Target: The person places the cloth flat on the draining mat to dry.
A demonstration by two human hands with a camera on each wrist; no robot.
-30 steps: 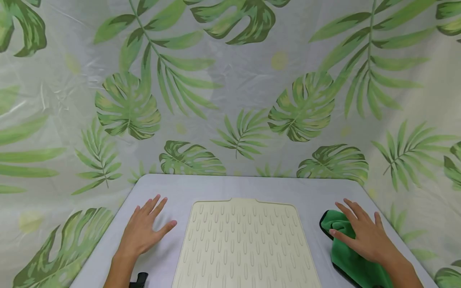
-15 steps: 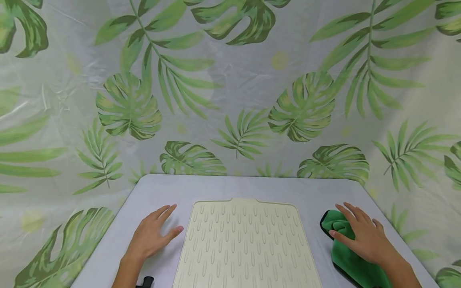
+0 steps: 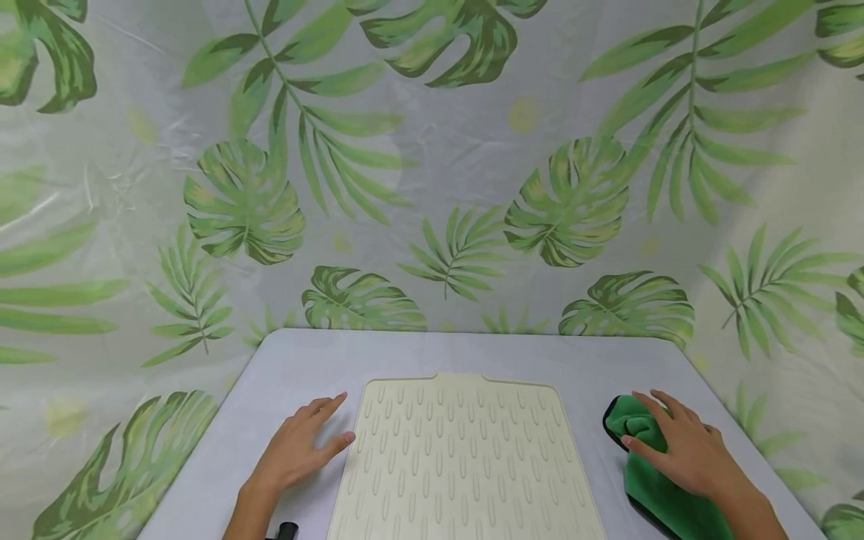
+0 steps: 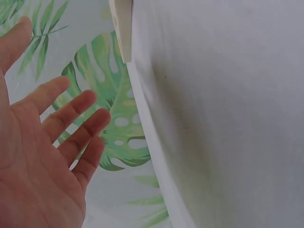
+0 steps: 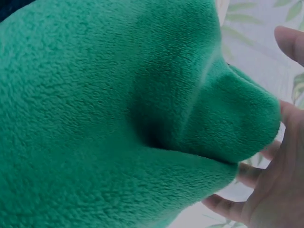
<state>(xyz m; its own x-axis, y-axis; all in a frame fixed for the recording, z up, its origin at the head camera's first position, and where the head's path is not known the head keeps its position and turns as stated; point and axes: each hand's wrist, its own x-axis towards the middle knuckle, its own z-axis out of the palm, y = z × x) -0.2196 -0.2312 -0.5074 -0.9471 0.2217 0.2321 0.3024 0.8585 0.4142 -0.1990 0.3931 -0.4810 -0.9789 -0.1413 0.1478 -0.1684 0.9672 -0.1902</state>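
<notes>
I find the cloth (image 3: 658,491) crumpled on the surface (image 3: 304,360), right of the mat (image 3: 462,457). Right hand (image 3: 687,450): over the cloth, fingers spread, contact unclear. Left hand (image 3: 297,448): beside the mat, fingers loose, holding nothing. I judge work barely begun; no grip yet taken.

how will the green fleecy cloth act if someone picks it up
The green fleecy cloth will probably sag and drape, since it lies in soft folds. Its fuzzy pile suggests it should not slip much. Being bunched up rather than round, it seems unlikely to roll if pushed.
</notes>
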